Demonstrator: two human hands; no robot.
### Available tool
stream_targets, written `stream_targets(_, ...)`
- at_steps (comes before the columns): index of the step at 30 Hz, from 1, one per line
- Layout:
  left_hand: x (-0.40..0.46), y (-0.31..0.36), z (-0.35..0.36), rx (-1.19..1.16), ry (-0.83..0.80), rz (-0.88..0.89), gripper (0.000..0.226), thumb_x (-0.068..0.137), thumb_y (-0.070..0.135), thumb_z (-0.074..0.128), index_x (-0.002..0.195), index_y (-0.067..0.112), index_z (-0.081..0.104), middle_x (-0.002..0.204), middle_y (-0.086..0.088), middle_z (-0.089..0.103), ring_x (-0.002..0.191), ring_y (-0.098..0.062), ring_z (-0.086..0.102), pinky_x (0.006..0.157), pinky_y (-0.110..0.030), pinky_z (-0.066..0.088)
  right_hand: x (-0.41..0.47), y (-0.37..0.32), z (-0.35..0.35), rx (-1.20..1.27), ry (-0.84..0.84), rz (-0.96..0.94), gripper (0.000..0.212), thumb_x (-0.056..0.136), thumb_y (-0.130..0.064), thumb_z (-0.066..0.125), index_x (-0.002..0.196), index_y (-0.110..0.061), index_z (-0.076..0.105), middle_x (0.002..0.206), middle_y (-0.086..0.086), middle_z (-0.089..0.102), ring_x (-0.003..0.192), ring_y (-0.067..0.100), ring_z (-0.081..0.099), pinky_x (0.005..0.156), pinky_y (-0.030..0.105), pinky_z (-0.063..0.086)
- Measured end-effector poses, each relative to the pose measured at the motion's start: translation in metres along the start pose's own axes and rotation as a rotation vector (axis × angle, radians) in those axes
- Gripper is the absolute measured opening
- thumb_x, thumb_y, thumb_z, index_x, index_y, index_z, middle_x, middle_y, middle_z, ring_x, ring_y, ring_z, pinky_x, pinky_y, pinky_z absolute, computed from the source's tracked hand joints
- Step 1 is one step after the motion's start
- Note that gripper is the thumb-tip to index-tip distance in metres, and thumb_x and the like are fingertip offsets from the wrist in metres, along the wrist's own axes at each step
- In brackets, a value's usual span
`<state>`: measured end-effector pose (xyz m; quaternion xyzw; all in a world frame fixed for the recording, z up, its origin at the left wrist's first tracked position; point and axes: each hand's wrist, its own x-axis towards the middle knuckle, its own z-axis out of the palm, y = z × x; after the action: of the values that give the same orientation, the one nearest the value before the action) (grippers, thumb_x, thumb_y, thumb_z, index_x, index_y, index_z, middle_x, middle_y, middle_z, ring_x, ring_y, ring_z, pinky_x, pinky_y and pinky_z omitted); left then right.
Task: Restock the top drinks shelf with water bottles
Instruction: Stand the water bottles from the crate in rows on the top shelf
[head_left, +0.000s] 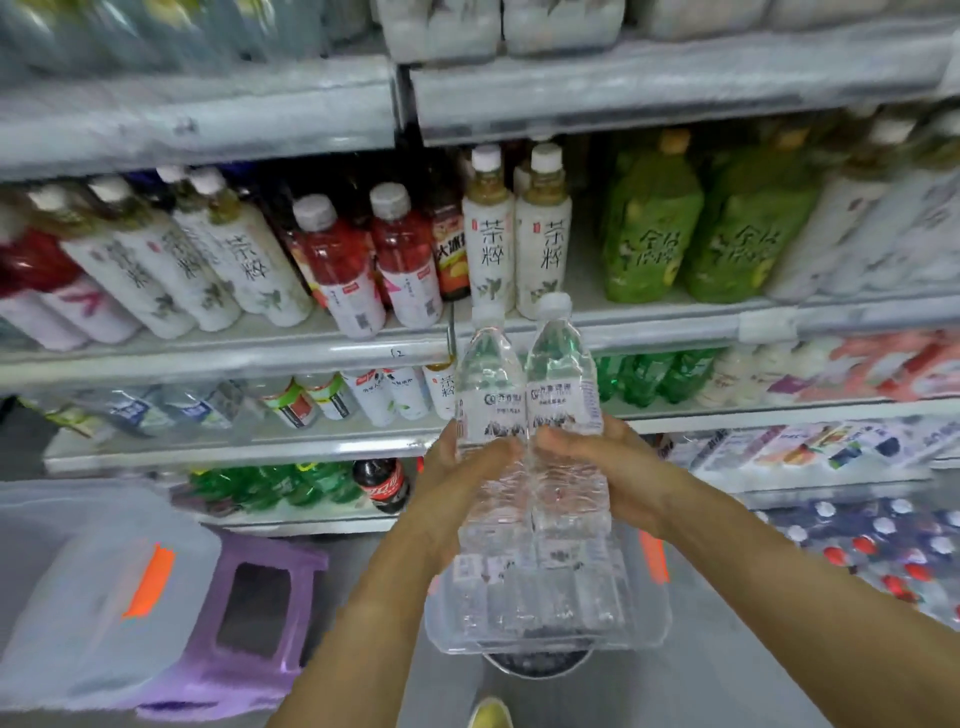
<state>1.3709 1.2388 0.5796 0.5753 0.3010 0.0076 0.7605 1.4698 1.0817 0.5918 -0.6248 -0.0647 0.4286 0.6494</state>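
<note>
Two clear water bottles are held upright and side by side, the left water bottle (487, 395) gripped low on its body by the left hand (457, 467) and the right water bottle (563, 384) gripped likewise by the right hand (608, 467), fingers curled round the ribbed lower halves. Both are carried just above a clear plastic crate (644, 618), in which more water bottles are seen packed, and well below the top shelf (675, 83), which is the place to be restocked. The risk is judged to lie mainly in the lift: each bottle is grasped low, so its upper part could tip outward as it is raised, and the thin, crinkled walls may buckle under a tight squeeze and slip. The two bottles are touching at their labels, so one could be knocked loose by the other if the hands are moved unevenly. Above the crate, the tea bottles (514, 234) on the middle shelf stand directly in the upward path and could be struck by the white caps and toppled. Wrapped packs already appear on the top shelf, though blur hides how much free room is left; a bottle set on its edge could fall back. As for looks, each bottle is transparent and full, with a white cap, a sloped shoulder, a white label printed with dark characters and a mountain motif, and ridged sides that catch the light.
</note>
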Motion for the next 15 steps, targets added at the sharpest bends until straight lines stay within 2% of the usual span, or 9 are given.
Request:
stream_targets(2,-0.014,0.023,0.006,0.003,0.014,0.058,0.106,0.049,0.053,0.089,0.143,0.029,0.047,0.137,0.001,0.061,0.120,-0.020,0.062,0.104,-0.046,0.047,-0.011,-0.019,0.005,-0.003,-0.025,-0.073,0.074,0.050,-0.038,0.096,0.117,-0.019,0.072,0.118,0.012,0.072,0.113,0.033,0.066,0.104,0.052,0.047)
stream_targets(4,-0.029,0.048,0.011,0.043,0.000,0.157,0.084,0.047,0.051,0.086,0.124,0.030,0.060,0.116,0.008,0.073,0.103,-0.010,0.070,0.090,-0.037,0.052,-0.023,-0.039,0.008,0.006,-0.036,-0.118,0.059,0.053,-0.025,0.094,0.107,-0.011,0.075,0.109,0.017,0.074,0.103,0.035,0.070,0.091,0.046,0.055)
stream_targets(5,-0.037,0.061,0.015,0.066,-0.003,0.196,0.072,0.048,0.050,0.084,0.115,0.034,0.063,0.106,0.011,0.075,0.095,-0.006,0.072,0.083,-0.033,0.052,-0.030,-0.049,0.011,0.009,-0.031,-0.143,0.055,0.054,-0.022,0.091,0.104,-0.007,0.074,0.104,0.018,0.075,0.097,0.033,0.072,0.084,0.042,0.058)
stream_targets(7,-0.051,0.085,0.019,0.094,-0.001,0.266,0.068,0.050,0.049,0.082,0.114,0.035,0.062,0.101,0.014,0.076,0.089,-0.003,0.072,0.077,-0.028,0.051,-0.043,-0.071,0.017,-0.010,-0.004,-0.211,0.046,0.063,-0.016,0.086,0.104,-0.006,0.068,0.090,0.009,0.078,0.083,0.021,0.075,0.070,0.031,0.060)
stream_targets(9,-0.064,0.106,0.021,0.102,0.001,0.331,0.057,0.062,0.043,0.084,0.113,0.037,0.060,0.096,0.020,0.075,0.085,0.003,0.070,0.071,-0.022,0.049,-0.056,-0.095,0.025,-0.042,-0.023,-0.265,0.039,0.076,-0.010,0.081,0.110,-0.006,0.062,0.084,0.001,0.078,0.077,0.011,0.074,0.065,0.023,0.058)
stream_targets(11,-0.078,0.127,0.023,0.097,0.003,0.385,0.044,0.074,0.034,0.083,0.110,0.040,0.058,0.093,0.023,0.074,0.082,0.006,0.069,0.067,-0.018,0.048,-0.069,-0.120,0.033,-0.064,-0.068,-0.322,0.053,0.070,-0.015,0.080,0.118,-0.003,0.061,0.097,0.010,0.077,0.088,0.024,0.074,0.076,0.036,0.060)
stream_targets(13,-0.091,0.150,0.026,0.101,-0.007,0.452,0.049,0.073,0.035,0.085,0.114,0.039,0.058,0.098,0.021,0.074,0.085,0.006,0.069,0.067,-0.017,0.047,-0.082,-0.145,0.040,-0.072,-0.078,-0.376,0.071,0.059,-0.021,0.081,0.124,-0.004,0.058,0.108,0.017,0.074,0.100,0.035,0.071,0.090,0.051,0.056)
stream_targets(15,-0.102,0.172,0.028,0.115,-0.005,0.518,0.057,0.069,0.038,0.086,0.119,0.036,0.059,0.101,0.017,0.075,0.088,0.003,0.070,0.072,-0.021,0.049,-0.090,-0.169,0.047,-0.106,-0.101,-0.456,0.072,0.058,-0.023,0.081,0.124,-0.008,0.057,0.113,0.016,0.073,0.105,0.036,0.069,0.094,0.053,0.053)
